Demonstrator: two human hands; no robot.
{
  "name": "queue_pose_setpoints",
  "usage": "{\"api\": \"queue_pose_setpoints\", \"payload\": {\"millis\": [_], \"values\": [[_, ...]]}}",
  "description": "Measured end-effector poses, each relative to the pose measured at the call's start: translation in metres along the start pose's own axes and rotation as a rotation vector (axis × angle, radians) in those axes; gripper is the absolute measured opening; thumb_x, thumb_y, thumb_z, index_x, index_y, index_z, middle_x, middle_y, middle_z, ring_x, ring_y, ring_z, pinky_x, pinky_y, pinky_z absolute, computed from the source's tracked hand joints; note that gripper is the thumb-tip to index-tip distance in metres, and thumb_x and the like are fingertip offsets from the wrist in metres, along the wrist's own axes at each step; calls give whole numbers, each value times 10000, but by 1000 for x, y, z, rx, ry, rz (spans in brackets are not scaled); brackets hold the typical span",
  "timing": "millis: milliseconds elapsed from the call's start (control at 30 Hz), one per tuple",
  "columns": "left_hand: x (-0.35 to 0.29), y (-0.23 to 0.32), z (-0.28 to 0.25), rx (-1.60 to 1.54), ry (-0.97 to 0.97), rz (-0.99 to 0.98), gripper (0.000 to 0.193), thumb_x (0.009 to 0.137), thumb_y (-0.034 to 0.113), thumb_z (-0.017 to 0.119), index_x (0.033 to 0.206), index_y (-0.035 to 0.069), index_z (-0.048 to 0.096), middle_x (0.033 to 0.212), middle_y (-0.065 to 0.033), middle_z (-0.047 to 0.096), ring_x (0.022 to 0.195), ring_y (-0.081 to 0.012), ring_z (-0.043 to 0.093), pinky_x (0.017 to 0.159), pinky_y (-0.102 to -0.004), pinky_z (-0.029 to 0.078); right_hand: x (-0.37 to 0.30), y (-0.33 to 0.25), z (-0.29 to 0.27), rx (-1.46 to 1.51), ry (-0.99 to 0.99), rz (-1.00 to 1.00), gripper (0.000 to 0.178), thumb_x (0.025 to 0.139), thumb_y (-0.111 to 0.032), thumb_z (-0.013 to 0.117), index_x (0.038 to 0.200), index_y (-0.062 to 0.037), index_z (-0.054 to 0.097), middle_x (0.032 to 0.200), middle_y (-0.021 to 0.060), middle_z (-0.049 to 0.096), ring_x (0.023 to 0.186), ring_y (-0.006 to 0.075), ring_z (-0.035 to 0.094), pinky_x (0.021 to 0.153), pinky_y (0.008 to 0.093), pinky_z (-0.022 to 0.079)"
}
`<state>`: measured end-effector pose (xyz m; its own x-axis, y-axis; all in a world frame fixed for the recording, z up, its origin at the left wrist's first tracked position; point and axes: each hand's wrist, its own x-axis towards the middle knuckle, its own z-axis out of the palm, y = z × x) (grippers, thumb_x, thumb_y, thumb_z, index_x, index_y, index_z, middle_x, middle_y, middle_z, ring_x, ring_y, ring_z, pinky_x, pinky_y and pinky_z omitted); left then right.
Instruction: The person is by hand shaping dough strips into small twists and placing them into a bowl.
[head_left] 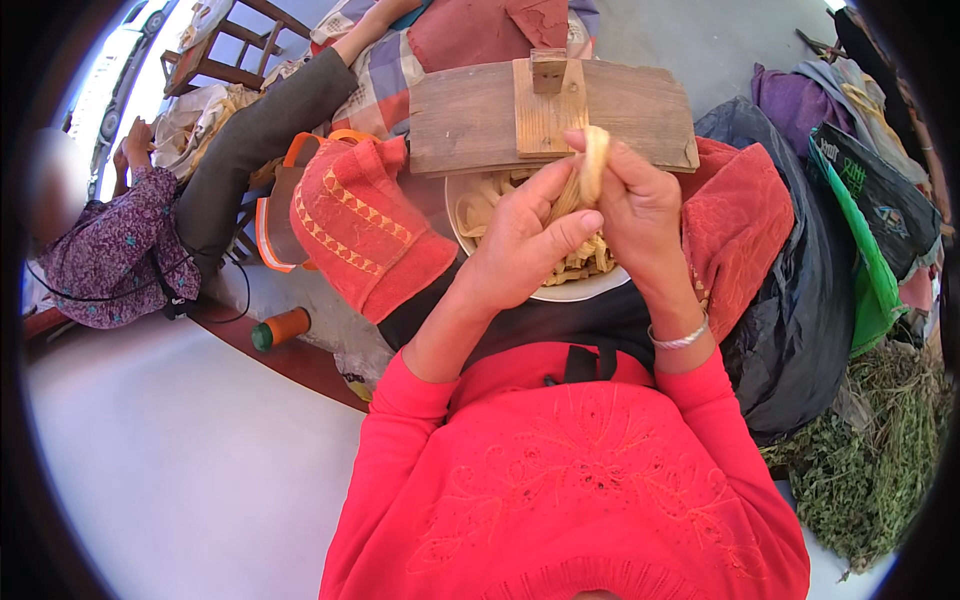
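Observation:
Both my hands are raised over a white bowl (582, 290) of pale yellow strips and folded pieces. Between them is a looped, glossy yellow strip bundle (594, 165), its exact material unclear. My left hand (528, 232) closes round the bundle's lower strands, thumb pointing right. My right hand (638, 195) pinches the loop at the top with thumb and fingers. Just beyond the bowl lies a wooden board (455, 118) with a paler cross-piece (540, 120) and a small wooden block (548, 72) on it. My hands hide part of the bowl.
Red cloths (365, 225) lie on both sides of the bowl. An orange-green thread spool (282, 328) is at left, near a seated person (125, 245) whose leg stretches toward the board. A black plastic bag (785, 330) and dried herbs (865, 460) are at right.

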<state>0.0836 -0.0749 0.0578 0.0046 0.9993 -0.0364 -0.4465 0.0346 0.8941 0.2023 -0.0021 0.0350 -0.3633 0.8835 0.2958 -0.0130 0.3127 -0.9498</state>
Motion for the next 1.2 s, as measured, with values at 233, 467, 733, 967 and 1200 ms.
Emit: {"api": "queue_pose_setpoints", "payload": {"millis": [233, 467, 733, 967, 1200], "values": [[15, -33, -37, 104, -25, -267, 183, 916, 102, 567, 1053, -19, 567, 857, 6, 583, 749, -117, 559, 652, -276, 461, 5, 18, -11, -624, -40, -211, 96, 852, -197, 624, 838, -110, 661, 664, 113, 591, 597, 298, 590, 511, 361, 447], [7, -37, -37, 1428, -25, 348, 216, 831, 40, 579, 1043, 46, 617, 802, -108, 615, 705, -262, 631, 610, -360, 491, -25, 64, -22, -61, -308, 365, 267, 911, -293, 588, 790, -64, 651, 738, 35, 639, 656, 188, 594, 608, 300, 458], [8, -42, -24, 1082, 50, 468, 267, 798, 62, 614, 1060, 11, 607, 1005, -151, 598, 843, -329, 620, 676, -377, 500, -29, 46, -18, 834, -312, 729, 176, 909, -148, 589, 1014, -28, 662, 1101, 33, 611, 995, 122, 566, 866, 278, 463], [25, -48, -25, 997, 209, 151, 203, 916, 192, 519, 968, 4, 575, 753, -102, 588, 705, -321, 601, 637, -407, 463, -20, 40, -10, -53, -12, 1, 154, 788, 32, 618, 935, 36, 664, 1168, 103, 545, 995, 173, 548, 868, 271, 431], [-9, -54, -36, 447, 140, -78, 194, 947, 193, 529, 910, 9, 578, 694, -3, 525, 619, -111, 496, 561, -278, 411, -15, 46, -23, 208, 171, 45, 154, 819, -14, 652, 964, 36, 665, 1135, 60, 551, 996, 139, 522, 864, 258, 430]]}}
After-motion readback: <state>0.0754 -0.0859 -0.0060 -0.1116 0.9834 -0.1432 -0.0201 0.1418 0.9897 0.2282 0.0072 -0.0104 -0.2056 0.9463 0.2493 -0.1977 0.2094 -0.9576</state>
